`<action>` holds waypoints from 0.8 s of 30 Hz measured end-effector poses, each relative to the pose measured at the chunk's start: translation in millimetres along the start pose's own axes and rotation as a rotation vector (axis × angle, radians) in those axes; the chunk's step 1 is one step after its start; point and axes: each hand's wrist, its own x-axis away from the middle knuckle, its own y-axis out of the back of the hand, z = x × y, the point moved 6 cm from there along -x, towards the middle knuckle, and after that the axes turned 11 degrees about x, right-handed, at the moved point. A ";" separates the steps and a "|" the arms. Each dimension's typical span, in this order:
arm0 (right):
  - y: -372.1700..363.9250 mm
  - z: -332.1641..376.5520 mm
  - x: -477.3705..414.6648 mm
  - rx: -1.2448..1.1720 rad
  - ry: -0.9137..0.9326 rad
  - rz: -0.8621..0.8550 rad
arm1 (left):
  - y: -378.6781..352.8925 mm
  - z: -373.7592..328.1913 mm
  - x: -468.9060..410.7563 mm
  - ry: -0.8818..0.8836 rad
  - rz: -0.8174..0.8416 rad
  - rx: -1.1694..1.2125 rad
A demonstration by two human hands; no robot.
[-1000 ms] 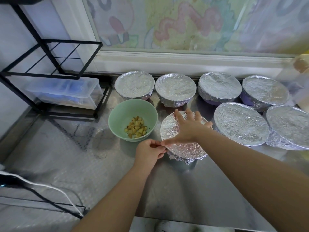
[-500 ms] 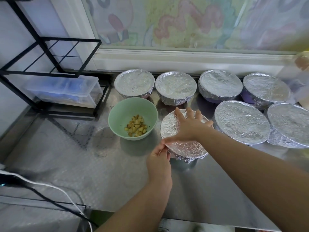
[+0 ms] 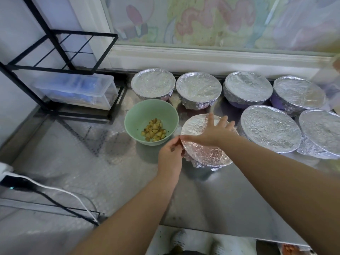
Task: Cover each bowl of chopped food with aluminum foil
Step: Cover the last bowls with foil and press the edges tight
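The foil-covered bowl (image 3: 207, 153) sat near the middle of the steel counter (image 3: 211, 199), its wrap crumpled down around the sides. The right hand (image 3: 211, 134) lay flat on top of it, palm down, fingers straight and spread toward the wall, the arm reaching in from the right. The left hand (image 3: 170, 156) came up against the bowl's left rim, fingers curled and pinching the foil edge just under the right thumb. Just left of it stood an uncovered green bowl (image 3: 132, 116) holding chopped food (image 3: 153, 132). Six more wrapped bowls (image 3: 270, 127) crowded behind and to the right. A black wire rack (image 3: 60, 50) stood at the far left.
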 end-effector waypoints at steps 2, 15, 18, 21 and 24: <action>4.2 -1.2 -1.2 0.045 0.037 -0.002 | 6.7 7.0 1.6 0.005 -0.014 0.007; 8.0 12.2 -0.2 0.192 0.207 -0.027 | 11.1 23.5 36.1 -0.050 0.000 -0.156; 8.3 11.9 4.0 0.188 0.184 -0.049 | 11.5 21.0 36.6 -0.084 -0.004 -0.216; 7.7 11.8 6.1 0.193 0.172 -0.067 | 11.6 19.4 38.6 -0.120 -0.020 -0.244; 7.2 11.2 5.8 0.180 0.165 -0.070 | 11.2 18.9 39.6 -0.135 -0.040 -0.270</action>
